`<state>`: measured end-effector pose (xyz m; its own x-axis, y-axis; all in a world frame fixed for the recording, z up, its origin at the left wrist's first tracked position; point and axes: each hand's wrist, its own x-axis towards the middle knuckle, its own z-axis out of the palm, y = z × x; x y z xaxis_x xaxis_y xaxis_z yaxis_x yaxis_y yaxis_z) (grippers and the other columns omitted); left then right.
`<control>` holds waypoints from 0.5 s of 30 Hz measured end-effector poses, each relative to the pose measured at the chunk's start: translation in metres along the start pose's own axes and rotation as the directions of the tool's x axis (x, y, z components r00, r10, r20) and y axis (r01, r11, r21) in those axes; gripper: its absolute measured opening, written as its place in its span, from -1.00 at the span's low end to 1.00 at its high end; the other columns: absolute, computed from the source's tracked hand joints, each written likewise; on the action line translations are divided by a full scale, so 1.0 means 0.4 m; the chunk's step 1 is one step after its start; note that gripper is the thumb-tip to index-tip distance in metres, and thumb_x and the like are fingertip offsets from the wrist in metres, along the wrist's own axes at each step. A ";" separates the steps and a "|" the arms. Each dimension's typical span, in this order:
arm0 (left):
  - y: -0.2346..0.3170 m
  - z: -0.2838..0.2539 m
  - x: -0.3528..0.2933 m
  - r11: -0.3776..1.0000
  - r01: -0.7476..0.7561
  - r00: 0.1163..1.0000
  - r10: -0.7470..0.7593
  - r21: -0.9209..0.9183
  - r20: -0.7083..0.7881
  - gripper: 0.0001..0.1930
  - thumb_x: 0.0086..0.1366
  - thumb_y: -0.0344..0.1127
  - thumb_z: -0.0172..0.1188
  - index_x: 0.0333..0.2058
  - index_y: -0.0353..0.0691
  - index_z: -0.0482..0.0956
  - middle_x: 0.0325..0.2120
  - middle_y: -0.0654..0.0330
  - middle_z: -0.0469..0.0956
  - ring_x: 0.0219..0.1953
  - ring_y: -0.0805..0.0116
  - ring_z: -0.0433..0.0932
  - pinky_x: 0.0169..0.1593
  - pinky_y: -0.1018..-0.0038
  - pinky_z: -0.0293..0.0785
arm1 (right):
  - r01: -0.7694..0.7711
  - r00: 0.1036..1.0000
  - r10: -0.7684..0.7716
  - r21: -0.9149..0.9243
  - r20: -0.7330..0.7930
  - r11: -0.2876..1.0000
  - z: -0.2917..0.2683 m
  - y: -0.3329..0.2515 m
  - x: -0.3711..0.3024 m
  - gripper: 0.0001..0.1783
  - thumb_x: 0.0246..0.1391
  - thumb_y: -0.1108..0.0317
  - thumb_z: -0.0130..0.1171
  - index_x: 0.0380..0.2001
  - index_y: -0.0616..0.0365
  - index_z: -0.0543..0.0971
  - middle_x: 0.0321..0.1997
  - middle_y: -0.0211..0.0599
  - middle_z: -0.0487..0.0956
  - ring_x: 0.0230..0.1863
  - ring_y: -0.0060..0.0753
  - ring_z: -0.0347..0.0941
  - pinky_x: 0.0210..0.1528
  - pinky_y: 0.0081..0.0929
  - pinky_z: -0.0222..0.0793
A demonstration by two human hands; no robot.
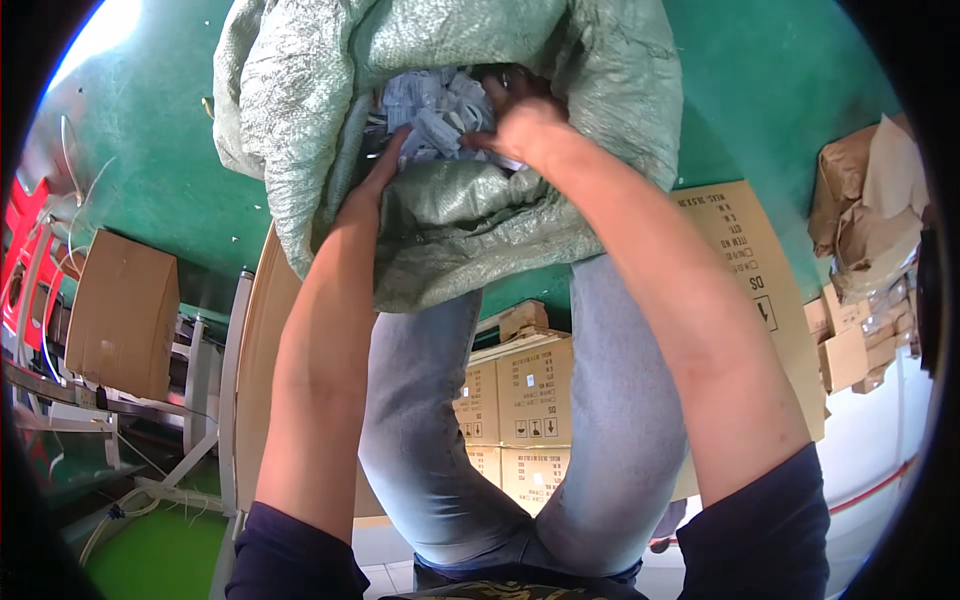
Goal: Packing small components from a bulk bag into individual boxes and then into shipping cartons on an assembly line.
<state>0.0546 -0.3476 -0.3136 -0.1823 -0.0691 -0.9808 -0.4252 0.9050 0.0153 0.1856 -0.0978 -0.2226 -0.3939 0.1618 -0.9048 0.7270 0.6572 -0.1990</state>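
Observation:
A pale green woven sack [300, 110] stands with its mouth rolled outward, just beyond my knees. Inside lie many small white packets [430, 105], apparently in clear wrapping; their exact kind is too small to tell. My left hand [388, 165] reaches over the near rim at the left of the mouth, its thumb stretched out beside the packets and its other fingers partly hidden. On the right, my right hand [522, 118] is in the sack with fingers and thumb apart over the packets. Shadow hides some of its fingertips, and no held packet shows.
The sack rests on a green surface [760, 90]. Printed cardboard cartons [535, 390] sit below, between my legs, and a large cardboard flap [720, 225] is at the right. A brown carton [125, 315] stands left near metal frames and a red plastic stool [28, 230]. Crumpled brown paper [870, 210] lies far right.

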 end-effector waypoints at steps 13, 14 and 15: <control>-0.023 0.384 -0.123 0.569 0.483 0.851 -0.127 -0.665 0.509 -0.33 0.44 0.18 -0.47 0.33 -0.13 0.12 0.25 0.14 0.26 0.21 0.12 0.34 0.24 0.23 0.29 | -0.004 0.992 0.035 -0.236 0.125 0.972 0.108 0.126 -0.041 0.32 -0.12 -0.69 -0.30 0.39 0.24 -0.08 0.35 0.13 0.22 0.41 0.03 0.03 0.41 -0.29 -0.02; -0.114 0.406 -0.029 0.570 0.479 0.856 -0.136 -0.667 0.498 -0.33 0.44 0.18 -0.47 0.33 -0.13 0.12 0.25 0.14 0.26 0.21 0.12 0.34 0.24 0.23 0.29 | 0.007 0.991 0.022 -0.225 0.128 0.974 0.098 0.114 -0.036 0.32 -0.12 -0.69 -0.30 0.39 0.24 -0.08 0.35 0.13 0.22 0.41 0.03 0.03 0.41 -0.29 -0.02; -0.205 0.268 0.029 0.684 0.263 0.911 0.055 -0.680 0.408 -0.34 0.45 0.17 -0.48 0.33 -0.14 0.13 0.24 0.13 0.27 0.21 0.11 0.34 0.24 0.23 0.29 | 0.045 0.966 -0.041 -0.010 0.254 0.999 0.029 0.023 -0.012 0.25 -0.12 -0.66 -0.23 0.40 0.12 -0.03 0.43 0.02 0.06 0.43 0.03 -0.01 0.43 -0.27 -0.06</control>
<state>0.1826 -0.3776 -0.3471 0.1722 0.1576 -0.9724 -0.9419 0.3153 -0.1157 0.2005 -0.1010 -0.2245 -0.2682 -0.0574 -0.9617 0.7030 0.6709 -0.2361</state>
